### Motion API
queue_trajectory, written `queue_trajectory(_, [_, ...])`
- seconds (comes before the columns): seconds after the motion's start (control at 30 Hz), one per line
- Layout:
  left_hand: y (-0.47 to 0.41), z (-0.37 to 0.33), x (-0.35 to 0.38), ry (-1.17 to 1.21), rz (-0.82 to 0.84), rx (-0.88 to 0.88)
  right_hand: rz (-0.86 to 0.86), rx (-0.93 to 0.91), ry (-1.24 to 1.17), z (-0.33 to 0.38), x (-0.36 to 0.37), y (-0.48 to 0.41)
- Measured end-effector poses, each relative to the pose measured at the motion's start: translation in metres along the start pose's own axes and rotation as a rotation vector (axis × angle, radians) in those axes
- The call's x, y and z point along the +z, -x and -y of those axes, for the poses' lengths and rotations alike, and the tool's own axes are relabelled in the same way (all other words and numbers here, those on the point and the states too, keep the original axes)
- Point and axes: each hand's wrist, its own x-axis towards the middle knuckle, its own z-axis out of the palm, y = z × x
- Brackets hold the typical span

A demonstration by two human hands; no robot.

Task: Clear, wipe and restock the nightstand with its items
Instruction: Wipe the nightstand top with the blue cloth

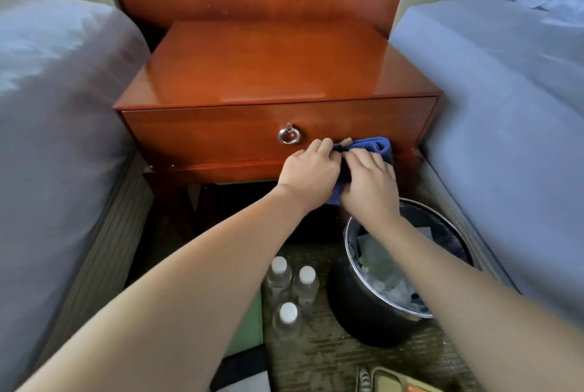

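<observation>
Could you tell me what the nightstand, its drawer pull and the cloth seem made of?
Nightstand: apparently wood or veneer, reddish, with glossy lacquer that mirrors the light. Drawer pull: a shiny silvery ring, probably polished metal. Blue cloth: soft fabric, possibly microfibre, crumpling into folds.

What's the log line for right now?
phase: wiping | left hand: grips blue cloth | right hand: grips blue cloth | bottles: on floor

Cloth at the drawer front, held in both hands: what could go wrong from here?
1. If the left hand or right hand loosens, the cloth may drop into the open bin below.
2. Three bottles stand on the floor near the person; a step forward may knock them over.
3. The cloth may snag the drawer ring.
</observation>
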Motion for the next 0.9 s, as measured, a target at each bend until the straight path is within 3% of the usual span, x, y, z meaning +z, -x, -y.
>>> queue_trajectory(0.33, [0.115, 0.13, -0.015, -0.148, 0.034, -0.228, 0.109, -0.347, -0.11, 0.144, 0.046, -0.007])
queue_trajectory(0.6, [0.174, 0.186, 0.002, -0.234, -0.083, -0.28, 0.2, -0.548, -0.105, 0.199, 0.071, -0.007])
queue_trajectory(0.73, [0.202, 0.18, 0.017, -0.088, 0.026, -0.497, 0.175, -0.611, 0.092, 0.213, 0.091, -0.004])
queue_trajectory(0.9, [0.192, 0.192, 0.017, 0.203, -0.134, -0.546, 0.03, -0.588, 0.142, 0.233, 0.096, -0.019])
